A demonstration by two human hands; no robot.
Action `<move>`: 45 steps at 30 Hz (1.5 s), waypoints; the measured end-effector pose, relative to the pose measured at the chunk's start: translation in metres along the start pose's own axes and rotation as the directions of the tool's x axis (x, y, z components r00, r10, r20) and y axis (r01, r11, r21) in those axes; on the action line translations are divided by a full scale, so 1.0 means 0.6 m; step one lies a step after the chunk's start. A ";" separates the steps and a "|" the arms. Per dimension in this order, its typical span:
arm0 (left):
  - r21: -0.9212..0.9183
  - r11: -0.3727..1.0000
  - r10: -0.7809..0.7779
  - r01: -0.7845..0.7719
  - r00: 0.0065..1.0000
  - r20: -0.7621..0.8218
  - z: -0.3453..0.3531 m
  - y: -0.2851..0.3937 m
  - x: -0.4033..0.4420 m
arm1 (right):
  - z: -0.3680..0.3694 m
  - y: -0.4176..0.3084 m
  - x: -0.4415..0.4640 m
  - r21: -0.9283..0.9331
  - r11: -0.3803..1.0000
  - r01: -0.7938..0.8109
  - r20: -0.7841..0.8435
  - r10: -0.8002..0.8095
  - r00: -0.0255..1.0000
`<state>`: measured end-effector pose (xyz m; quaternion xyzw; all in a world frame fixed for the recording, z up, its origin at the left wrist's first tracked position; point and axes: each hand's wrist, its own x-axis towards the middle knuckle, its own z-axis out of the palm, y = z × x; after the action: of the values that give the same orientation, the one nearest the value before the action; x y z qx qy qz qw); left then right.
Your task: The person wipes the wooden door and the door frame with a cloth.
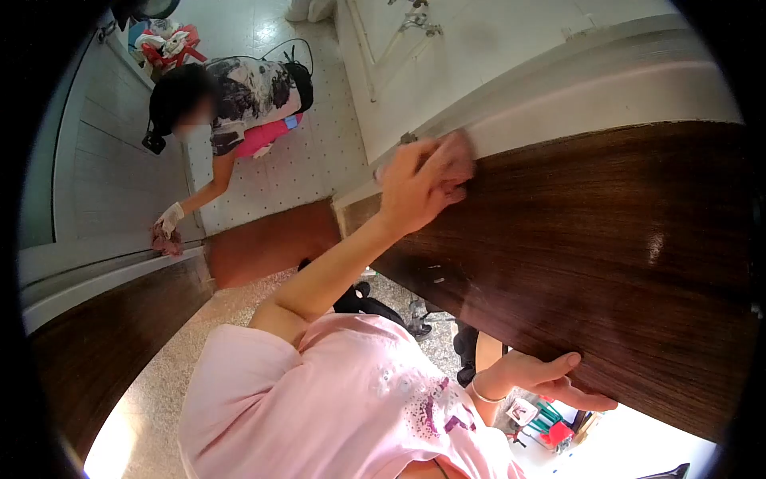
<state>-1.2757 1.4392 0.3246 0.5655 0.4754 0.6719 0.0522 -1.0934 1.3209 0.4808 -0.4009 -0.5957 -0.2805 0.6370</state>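
My left hand (415, 180) is closed around a crumpled pinkish cloth (453, 164), smeared by motion. It presses the cloth where a dark brown wooden door panel (590, 239) meets a pale frame (606, 112). Lower right, my right hand (550, 379) grips the panel's near edge, thumb and a finger showing along it; the other fingers are partly hidden. A thin band circles that wrist.
A person (247, 96) bends down at upper left, a gloved hand (169, 219) holding a reddish cloth (166, 241) against another door (112, 176). A reddish-brown threshold (271, 243) crosses the floor. A red stool (171, 48) stands behind, and pipe fittings (419, 22) line the wall.
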 end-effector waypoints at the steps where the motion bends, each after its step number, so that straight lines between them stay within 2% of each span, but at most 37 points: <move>1: 0.047 0.995 -0.086 0.084 0.995 0.041 -0.006 -0.016 -0.034 | -0.005 0.001 -0.002 -0.040 0.999 0.022 0.020 -0.021 1.000; 2: 0.101 0.980 -0.182 0.173 0.980 0.083 -0.009 -0.014 -0.046 | -0.010 0.006 0.001 -0.082 0.996 0.039 0.049 -0.035 0.998; 6: 0.077 0.971 -0.230 0.226 0.972 0.049 -0.015 -0.001 -0.045 | -0.016 0.011 0.002 -0.117 0.990 0.080 0.047 -0.075 0.996; 8: 0.106 0.994 -0.007 0.009 1.000 -0.018 -0.012 0.013 -0.005 | -0.016 0.003 0.007 -0.164 0.981 0.100 0.070 -0.090 0.993; 9: 0.111 0.994 -0.011 0.013 1.000 -0.018 -0.023 0.031 0.030 | -0.016 0.000 0.008 -0.177 0.978 0.106 0.078 -0.094 0.993; 11: 0.003 0.993 0.117 -0.117 0.993 -0.023 -0.042 0.060 0.089 | -0.016 -0.001 0.006 -0.156 0.983 0.100 0.043 -0.094 0.995; 15: 0.022 0.989 0.146 -0.146 0.989 0.015 -0.037 0.033 0.077 | -0.018 0.000 0.003 -0.169 0.981 0.101 0.027 -0.098 0.995; 17: 0.121 0.984 0.124 -0.131 0.990 0.061 -0.034 0.014 0.021 | -0.029 -0.009 0.000 -0.179 0.978 0.105 0.026 -0.102 0.994; 20: 0.117 0.988 0.079 -0.096 0.986 0.145 -0.046 -0.032 -0.047 | -0.040 -0.016 -0.007 -0.183 0.977 0.106 0.023 -0.104 0.994; 24: 0.139 0.986 0.076 -0.095 0.987 0.139 -0.031 0.000 -0.017 | -0.034 0.002 -0.013 -0.195 0.976 0.095 0.038 -0.089 0.995; 27: 0.083 0.978 0.183 -0.189 0.980 0.078 -0.017 0.032 0.037 | -0.032 0.012 -0.008 -0.167 0.980 0.106 0.095 -0.091 0.991; 31: 0.099 0.973 0.197 -0.208 0.974 0.110 -0.019 0.007 0.000 | -0.043 0.021 -0.007 -0.167 0.978 0.124 0.079 -0.112 0.991; 33: 0.067 0.986 0.138 -0.153 0.973 0.186 -0.024 -0.014 -0.037 | -0.042 0.021 -0.004 -0.161 0.980 0.116 0.061 -0.107 0.992; 35: 0.083 0.986 0.127 -0.142 0.979 0.158 -0.021 -0.001 -0.036 | -0.038 0.021 -0.006 -0.070 0.994 0.078 0.043 -0.075 0.996; 37: 0.098 0.989 0.101 -0.115 0.985 0.138 -0.021 0.026 -0.013 | -0.045 0.021 -0.001 -0.116 0.988 0.101 0.056 -0.095 0.994; 40: 0.072 0.983 0.160 -0.167 0.983 0.094 -0.018 0.048 0.039 | -0.046 0.023 -0.007 -0.175 0.976 0.130 0.084 -0.117 0.990; 42: 0.106 0.962 0.246 -0.253 0.967 0.071 -0.018 0.039 0.045 | -0.045 0.020 -0.013 -0.191 0.972 0.137 0.094 -0.121 0.988; 45: 0.098 0.973 0.193 -0.208 0.970 0.146 -0.012 -0.028 -0.026 | -0.040 0.016 -0.024 -0.223 0.970 0.092 0.117 -0.067 0.991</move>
<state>-1.2837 1.4348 0.3024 0.6569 0.4484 0.6060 -0.0159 -1.0745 1.3038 0.4658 -0.4618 -0.6088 -0.3501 0.5417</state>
